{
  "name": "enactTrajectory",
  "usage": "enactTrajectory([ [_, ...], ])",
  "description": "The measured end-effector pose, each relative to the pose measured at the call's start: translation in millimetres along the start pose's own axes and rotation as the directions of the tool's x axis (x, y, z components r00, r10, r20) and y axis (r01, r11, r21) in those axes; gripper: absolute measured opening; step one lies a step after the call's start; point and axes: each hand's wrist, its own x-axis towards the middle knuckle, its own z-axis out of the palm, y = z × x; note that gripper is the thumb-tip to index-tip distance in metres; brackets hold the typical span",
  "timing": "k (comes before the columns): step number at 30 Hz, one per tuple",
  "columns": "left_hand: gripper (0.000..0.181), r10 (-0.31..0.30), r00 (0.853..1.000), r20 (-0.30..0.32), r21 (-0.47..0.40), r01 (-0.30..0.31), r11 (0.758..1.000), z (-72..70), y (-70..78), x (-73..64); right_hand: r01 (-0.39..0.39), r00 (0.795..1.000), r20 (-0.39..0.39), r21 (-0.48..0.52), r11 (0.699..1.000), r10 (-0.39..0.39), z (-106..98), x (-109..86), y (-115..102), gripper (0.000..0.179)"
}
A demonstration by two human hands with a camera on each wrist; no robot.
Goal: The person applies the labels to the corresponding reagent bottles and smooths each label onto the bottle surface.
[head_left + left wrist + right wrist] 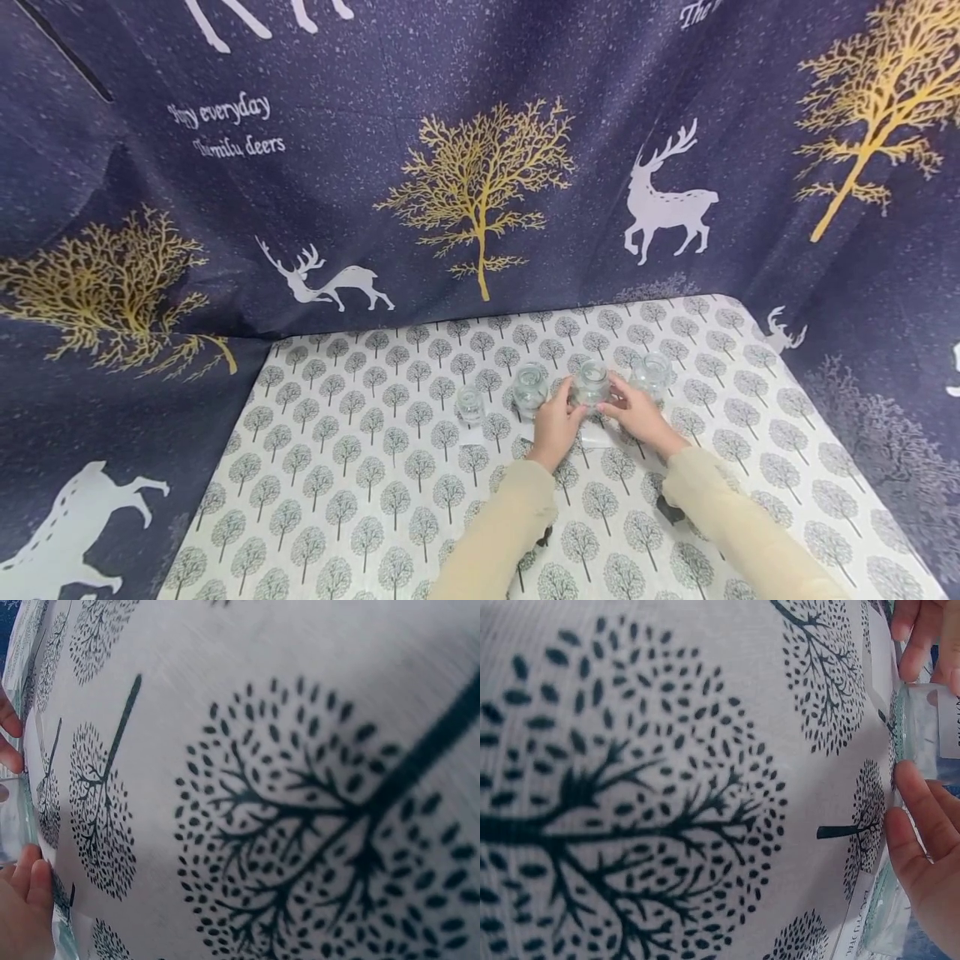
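A clear glass jar (pixel 592 382) stands on the patterned cloth with both hands around it. My left hand (pixel 553 427) holds its left side between thumb and fingers. On the opposite side, the right hand (pixel 636 415) grips it the same way. The right wrist view shows the jar (pixel 921 739) close up, with a printed white label on its side and fingertips low near its base. To the left of the hands are a round glass jar (pixel 529 388) and a smaller one, the small glass jar (pixel 470 403). Behind the right hand stands another glass jar (pixel 652 372).
A white paper card (pixel 472 435) lies in front of the small jar, and another white card (pixel 597 437) lies before the held jar. The tree-print tablecloth (pixel 360 467) covers the table. A dark blue curtain (pixel 330 208) with deer and trees hangs behind and at the sides.
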Motion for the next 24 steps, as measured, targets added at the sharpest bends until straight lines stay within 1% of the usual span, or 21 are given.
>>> enactTrajectory([
  [4, 0.067, -0.009, 1.0, 0.007, 0.031, 0.009, 0.999, 2.2, -2.1, -1.1, 0.011, 1.0, -0.006, 0.008, 1.0, -0.011, 1, -2.3, -2, 0.075],
  [6, 0.071, -0.004, 1.0, 0.013, 0.046, 0.003, 0.999, 3.3, -3.1, -2.2, 0.02, 1.0, -0.01, 0.011, 1.0, -0.02, 0, -5.1, -3, 0.077],
  [9, 0.073, 0.007, 1.0, 0.027, 0.054, -0.009, 0.998, 2.0, -1.2, -5.2, 0.027, 0.999, -0.017, 0.003, 1.0, -0.027, -2, -11.3, -4, 0.077],
  [13, 0.072, 0.019, 0.999, 0.028, 0.037, -0.02, 0.999, -1.6, 4.5, -9.9, 0.034, 0.999, -0.011, -0.02, 0.999, -0.035, -10, -21.4, -4, 0.072],
  [17, 0.068, 0.043, 0.999, 0.004, 0.044, -0.043, 0.998, -5.6, 9.3, -15.7, 0.054, 0.999, 0.01, -0.037, 0.998, -0.054, -22, -29.6, -5, 0.06],
  [20, 0.059, 0.075, 0.997, -0.036, 0.071, -0.072, 0.995, -6.9, 11.9, -20.2, 0.073, 0.997, 0.026, -0.026, 0.997, -0.073, -33, -34.2, -3, 0.05],
  [24, 0.044, 0.11, 0.989, -0.095, 0.093, -0.101, 0.991, -3.8, 14.0, -24.2, 0.064, 0.997, 0.043, 0.002, 0.998, -0.064, -46, -39.8, 3, 0.044],
])
